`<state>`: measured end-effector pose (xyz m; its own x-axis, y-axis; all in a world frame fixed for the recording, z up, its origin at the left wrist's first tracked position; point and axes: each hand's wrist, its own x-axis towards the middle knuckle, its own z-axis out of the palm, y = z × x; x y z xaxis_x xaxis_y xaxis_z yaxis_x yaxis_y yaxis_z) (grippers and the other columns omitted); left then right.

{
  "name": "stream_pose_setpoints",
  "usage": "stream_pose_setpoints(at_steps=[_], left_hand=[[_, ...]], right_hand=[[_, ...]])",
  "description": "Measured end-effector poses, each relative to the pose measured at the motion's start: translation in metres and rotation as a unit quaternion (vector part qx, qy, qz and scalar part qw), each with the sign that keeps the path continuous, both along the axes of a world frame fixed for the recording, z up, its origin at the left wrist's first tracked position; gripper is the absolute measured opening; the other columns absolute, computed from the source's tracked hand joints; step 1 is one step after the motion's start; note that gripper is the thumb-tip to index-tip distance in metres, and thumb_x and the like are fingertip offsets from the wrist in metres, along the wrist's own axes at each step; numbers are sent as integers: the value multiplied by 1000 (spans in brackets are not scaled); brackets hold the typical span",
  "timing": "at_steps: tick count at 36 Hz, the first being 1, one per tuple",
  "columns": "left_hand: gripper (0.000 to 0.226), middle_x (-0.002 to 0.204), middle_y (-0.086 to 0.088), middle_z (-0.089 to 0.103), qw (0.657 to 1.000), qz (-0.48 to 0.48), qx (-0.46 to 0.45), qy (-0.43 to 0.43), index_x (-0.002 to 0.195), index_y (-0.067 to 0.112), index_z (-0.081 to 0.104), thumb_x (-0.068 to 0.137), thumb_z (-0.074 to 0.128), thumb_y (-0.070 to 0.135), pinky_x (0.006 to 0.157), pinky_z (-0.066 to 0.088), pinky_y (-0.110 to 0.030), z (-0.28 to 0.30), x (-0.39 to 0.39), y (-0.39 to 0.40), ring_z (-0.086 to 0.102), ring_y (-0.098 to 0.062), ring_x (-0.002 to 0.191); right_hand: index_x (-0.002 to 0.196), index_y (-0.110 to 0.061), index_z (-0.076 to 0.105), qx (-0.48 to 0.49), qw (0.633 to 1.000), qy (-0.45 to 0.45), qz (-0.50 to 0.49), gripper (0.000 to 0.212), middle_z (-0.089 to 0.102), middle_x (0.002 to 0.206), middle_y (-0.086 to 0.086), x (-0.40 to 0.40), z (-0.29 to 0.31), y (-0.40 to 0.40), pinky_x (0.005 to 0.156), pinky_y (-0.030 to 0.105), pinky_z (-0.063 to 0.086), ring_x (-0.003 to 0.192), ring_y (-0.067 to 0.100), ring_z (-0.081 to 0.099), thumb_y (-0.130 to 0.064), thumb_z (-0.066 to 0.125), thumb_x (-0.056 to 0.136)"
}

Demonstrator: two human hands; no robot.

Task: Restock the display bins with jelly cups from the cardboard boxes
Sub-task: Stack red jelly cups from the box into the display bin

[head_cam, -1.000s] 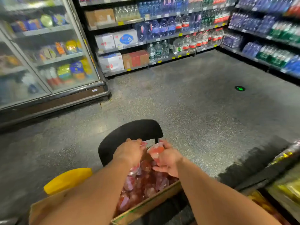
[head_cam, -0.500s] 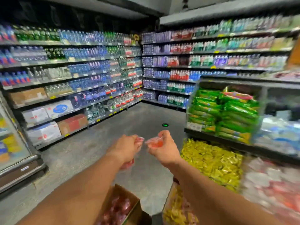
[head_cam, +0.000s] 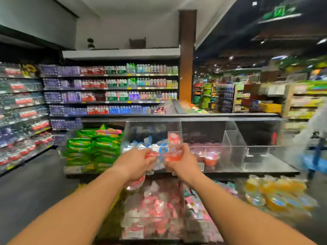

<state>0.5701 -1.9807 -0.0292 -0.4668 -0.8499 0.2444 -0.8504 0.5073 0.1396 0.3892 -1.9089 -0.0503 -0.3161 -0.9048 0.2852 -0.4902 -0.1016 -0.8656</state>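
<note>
Both hands grip small round translucent jelly cups of red gel; the left hand (head_cam: 137, 162) holds several (head_cam: 135, 183), the right hand (head_cam: 180, 160) one (head_cam: 172, 156). Beyond stand clear, hard-walled acrylic display bins (head_cam: 233, 137); similar cups (head_cam: 211, 159) sit inside.

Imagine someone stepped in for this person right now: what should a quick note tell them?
Left hand grips red jelly cups, one hanging below it.
Right hand grips another red cup.
Both are held up in front of the clear bins. The bin just right of the hands already holds a few red cups, with plenty of room.
Done: cups picked up and carried here.
Left: drop them in, probably with the matching red ones, then fetch more.
</note>
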Motion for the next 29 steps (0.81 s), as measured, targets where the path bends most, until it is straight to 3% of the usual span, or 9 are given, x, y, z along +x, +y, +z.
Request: stream_pose_setpoints(at_steps=[3,7,9,15,20,24,29], left_hand=[[70,137,-3,62,999,-36,-2,-13,141,45,48,91,13,80,96,49,-41,8,-65,2,58,-32,120],[47,132,-10,61,999,-39,-17,11,144,42,47,103,34,60,95,46,-39,26,-121,2,57,-32,121],[48,135,-4,62,998,-49,-23,23,144,40,49,102,37,59,97,46,-37,32,-137,-3,58,-28,123],[53,135,-6,62,999,-48,-19,17,147,39,45,101,36,63,98,50,-42,41,-164,-36,59,-29,122],[53,132,-3,63,998,-46,-23,33,147,42,44,100,36,65,94,51,-43,52,-174,-68,60,-27,119],[53,133,-7,60,999,-35,-24,34,148,40,44,101,38,62,94,47,-42,58,-175,-85,57,-30,122],[55,130,-8,61,999,-8,-25,41,149,39,44,100,38,64,98,48,-43,57,-167,-97,57,-30,122]], right_hand=[[108,-30,45,15,999,8,-35,49,58,87,-12,-63,8,13,62,15,43,76,6,57,-21,81,77],[112,-26,44,18,996,30,-76,51,58,96,-4,-121,22,9,70,31,46,84,17,58,-28,81,77],[109,-24,44,14,996,29,-88,49,57,97,-4,-142,28,-1,75,34,49,86,22,59,-30,80,76],[90,-20,42,15,994,53,-97,45,55,101,6,-172,43,-38,59,33,36,75,17,48,-30,81,71],[98,-10,50,55,988,111,-94,40,48,118,13,-189,53,-84,72,34,40,88,24,52,-31,76,77],[120,-3,55,103,980,147,-91,56,48,125,14,-203,57,-125,68,30,39,101,31,58,-36,73,79],[104,-5,61,158,957,237,-49,39,59,117,17,-210,55,-164,70,31,44,99,32,59,-39,66,85]])
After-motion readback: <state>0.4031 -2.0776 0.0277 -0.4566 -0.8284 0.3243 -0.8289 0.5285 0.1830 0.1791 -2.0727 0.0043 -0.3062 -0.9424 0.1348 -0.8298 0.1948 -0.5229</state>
